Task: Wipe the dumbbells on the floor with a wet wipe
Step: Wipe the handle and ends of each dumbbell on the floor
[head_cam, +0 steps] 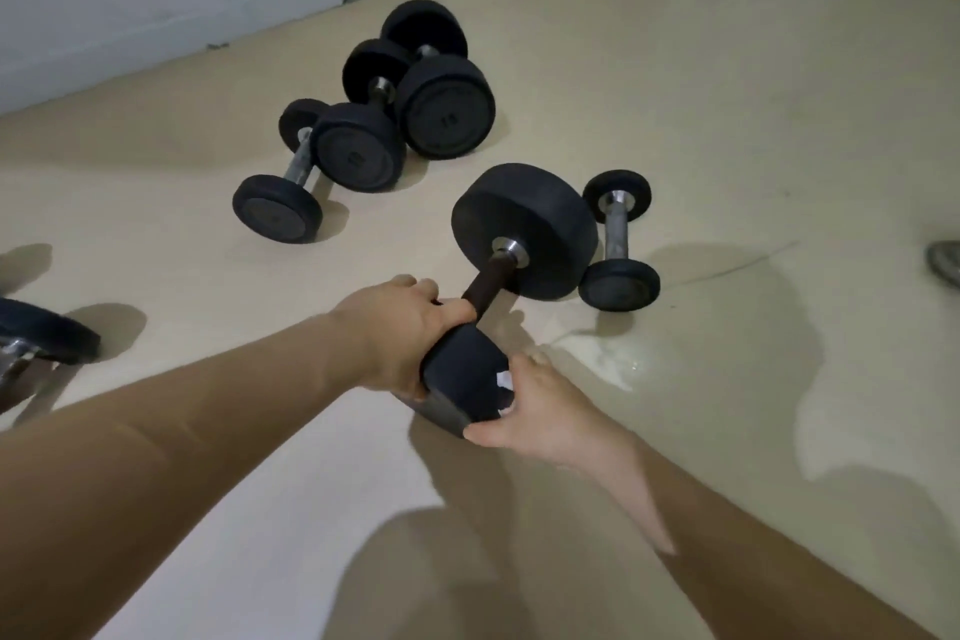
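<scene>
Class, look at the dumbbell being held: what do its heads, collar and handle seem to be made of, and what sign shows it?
Heads: probably rubber, matte black, no glare. Collar: polished metal, bright silver glints. Handle: likely metal too, dull dark brown, perhaps rusted or coated; the look leaves that open.

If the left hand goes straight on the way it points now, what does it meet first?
Likely the far head of the dumbbell that the left hand grips; depth is unclear from one view.
</scene>
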The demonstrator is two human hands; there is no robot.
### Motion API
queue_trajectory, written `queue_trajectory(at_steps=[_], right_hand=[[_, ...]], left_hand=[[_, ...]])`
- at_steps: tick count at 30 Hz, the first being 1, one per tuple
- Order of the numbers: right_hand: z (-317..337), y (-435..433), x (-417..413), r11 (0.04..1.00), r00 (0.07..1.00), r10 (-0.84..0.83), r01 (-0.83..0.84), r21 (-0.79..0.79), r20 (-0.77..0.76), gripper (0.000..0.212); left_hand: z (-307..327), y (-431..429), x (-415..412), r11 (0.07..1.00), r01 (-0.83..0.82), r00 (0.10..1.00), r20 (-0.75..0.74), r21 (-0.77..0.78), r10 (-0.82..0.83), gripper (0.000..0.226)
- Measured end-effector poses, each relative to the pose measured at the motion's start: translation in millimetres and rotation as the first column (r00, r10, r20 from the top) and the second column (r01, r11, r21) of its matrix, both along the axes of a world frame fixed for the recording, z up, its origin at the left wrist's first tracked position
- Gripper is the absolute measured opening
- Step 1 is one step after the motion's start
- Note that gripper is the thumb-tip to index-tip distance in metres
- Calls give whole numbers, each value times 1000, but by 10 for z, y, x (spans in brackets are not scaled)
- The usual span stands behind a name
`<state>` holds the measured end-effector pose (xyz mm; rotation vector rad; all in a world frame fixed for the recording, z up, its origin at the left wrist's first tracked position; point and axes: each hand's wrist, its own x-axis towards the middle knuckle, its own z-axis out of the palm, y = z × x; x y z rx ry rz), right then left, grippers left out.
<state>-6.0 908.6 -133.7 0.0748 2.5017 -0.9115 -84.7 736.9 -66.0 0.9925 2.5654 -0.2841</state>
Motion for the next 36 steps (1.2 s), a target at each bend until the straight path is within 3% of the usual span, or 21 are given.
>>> queue_trajectory(at_steps=[2,4,6,7,17,24,26,29,32,36], right_hand=[[84,136,44,983,982,-74,101,-153,173,67],[190,233,63,881,926,-287,355,-312,244,47],[297,292,98,727,839,-509,539,-425,193,19],[350,311,123,700,812,-566,564,-438,141,15],[598,426,440,663,763,-646,577,-476,25,8],[281,661,272,601,677,-735,621,-503,-41,13],[133,644,70,654,711,-696,572,-495,-99,12],[-107,566,-279,699,742,-647,486,-525,-174,15],[-289,475,-593,602,697,-709,524,-602,-102,18],[-437,411,-786,467,683,-730,513,-721,14,17]], left_hand=[[41,95,39,995,83,997,3,-48,-83,71],[51,137,59,991,114,993,12,-66,-113,65],[75,145,49,988,136,991,6,-69,-135,66],[103,148,50,984,156,988,-2,-80,-157,67],[129,479,334,952,229,960,-112,-201,-255,57],[77,730,552,954,187,965,-139,-233,-223,50],[25,686,605,968,170,974,-116,-185,-193,56],[-34,472,678,998,55,998,-37,-2,-55,86],[-53,260,707,984,-150,988,54,97,146,98],[-132,147,692,965,-183,983,57,188,175,87]])
